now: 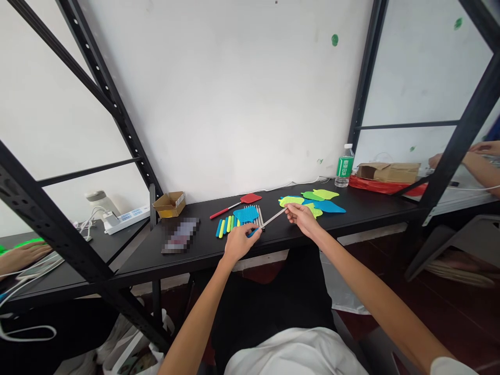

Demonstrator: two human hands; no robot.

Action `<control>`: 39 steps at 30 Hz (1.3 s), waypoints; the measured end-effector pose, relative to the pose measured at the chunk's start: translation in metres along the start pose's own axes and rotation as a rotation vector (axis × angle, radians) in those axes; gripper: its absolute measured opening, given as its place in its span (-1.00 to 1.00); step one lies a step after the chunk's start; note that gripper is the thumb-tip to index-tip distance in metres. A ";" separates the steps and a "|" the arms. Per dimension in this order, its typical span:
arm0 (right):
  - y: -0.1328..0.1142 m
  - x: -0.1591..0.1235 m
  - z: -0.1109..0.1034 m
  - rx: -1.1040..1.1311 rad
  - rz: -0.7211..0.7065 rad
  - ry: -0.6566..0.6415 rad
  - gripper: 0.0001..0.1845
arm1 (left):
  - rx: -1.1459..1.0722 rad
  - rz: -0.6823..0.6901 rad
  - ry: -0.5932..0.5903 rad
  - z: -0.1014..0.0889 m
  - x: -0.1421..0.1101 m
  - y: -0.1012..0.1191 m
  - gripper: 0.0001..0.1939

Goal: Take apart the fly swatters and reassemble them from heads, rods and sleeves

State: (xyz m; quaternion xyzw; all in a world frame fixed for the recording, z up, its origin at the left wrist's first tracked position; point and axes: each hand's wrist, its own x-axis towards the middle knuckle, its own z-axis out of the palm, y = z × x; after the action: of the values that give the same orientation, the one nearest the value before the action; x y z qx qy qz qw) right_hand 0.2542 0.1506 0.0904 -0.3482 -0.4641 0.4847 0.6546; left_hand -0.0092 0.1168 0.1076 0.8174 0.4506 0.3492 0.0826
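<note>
My left hand (239,242) is closed around the blue handle of a thin metal rod (274,217). The fingertips of my right hand (302,219) pinch the rod's far end, so it slants up to the right between both hands. Behind my left hand, a blue swatter head (246,214) lies over a row of rods with blue, yellow and green handles (225,227). Farther back is a red fly swatter (234,205) with a red handle. Yellow, green and blue leaf-shaped swatter heads (330,206) lie in a loose pile beyond my right hand.
A phone-like blurred object (182,235) and a small open cardboard box (169,204) are on the left of the black table (148,265). A water bottle (344,166) stands at the back right. Black shelf posts (58,224) flank me. Other people's hands (29,255) show at both sides.
</note>
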 end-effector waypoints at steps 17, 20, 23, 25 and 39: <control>0.000 -0.001 0.003 -0.027 -0.010 0.008 -0.57 | -0.011 -0.008 -0.004 0.000 0.000 0.001 -0.63; 0.000 -0.001 0.003 -0.034 -0.012 0.007 -0.56 | -0.008 -0.010 -0.004 0.000 0.000 0.001 -0.63; -0.001 -0.001 0.003 -0.034 -0.006 0.002 -0.58 | -0.018 -0.006 -0.003 0.000 0.000 0.001 -0.63; -0.002 -0.002 0.003 -0.031 0.001 -0.006 -0.61 | -0.033 -0.006 0.000 0.000 0.000 0.000 -0.63; 0.002 0.001 -0.001 -0.026 -0.011 -0.018 -0.66 | -0.040 -0.008 0.000 0.000 0.000 -0.001 -0.63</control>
State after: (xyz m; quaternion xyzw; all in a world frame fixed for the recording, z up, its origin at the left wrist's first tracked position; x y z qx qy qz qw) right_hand 0.2546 0.1526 0.0882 -0.3497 -0.4784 0.4780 0.6484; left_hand -0.0094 0.1173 0.1070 0.8138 0.4469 0.3578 0.1004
